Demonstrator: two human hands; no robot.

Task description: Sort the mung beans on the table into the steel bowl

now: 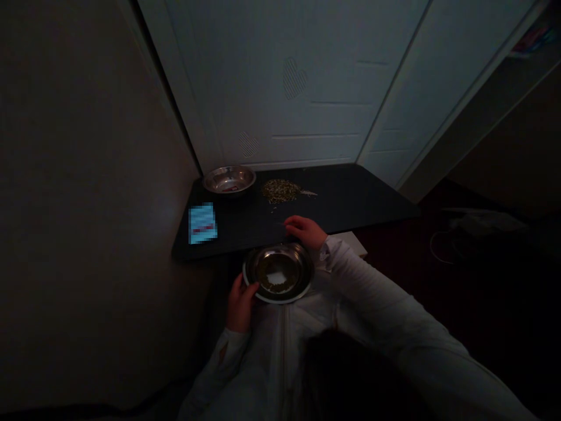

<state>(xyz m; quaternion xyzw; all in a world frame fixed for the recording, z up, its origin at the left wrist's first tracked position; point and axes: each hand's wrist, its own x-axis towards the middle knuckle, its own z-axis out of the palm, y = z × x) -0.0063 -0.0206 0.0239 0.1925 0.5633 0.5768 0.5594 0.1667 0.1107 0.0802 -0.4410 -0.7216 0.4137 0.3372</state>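
Note:
My left hand (241,304) grips the near-left rim of a shiny metal bowl (308,278), thumb over the edge. The bowl rests low in front of my body, just below the table edge. Inside it lies a layer of small greenish-brown seeds (263,272), with a bright patch showing at the bottom. My right hand (305,231) is over the table's front edge, above the bowl's far right side. Its fingertips are pinched together; whatever they hold, if anything, is too small and dark to make out. Beyond it, a pile of seeds (280,190) lies on the table.
The dark table (346,202) stands against a pale panelled door (324,76). A second metal bowl (210,182) sits at its back left, with a blurred light-blue item (202,223) in front. A pale streak (309,193) extends right from the pile. A wall (96,204) rises at left.

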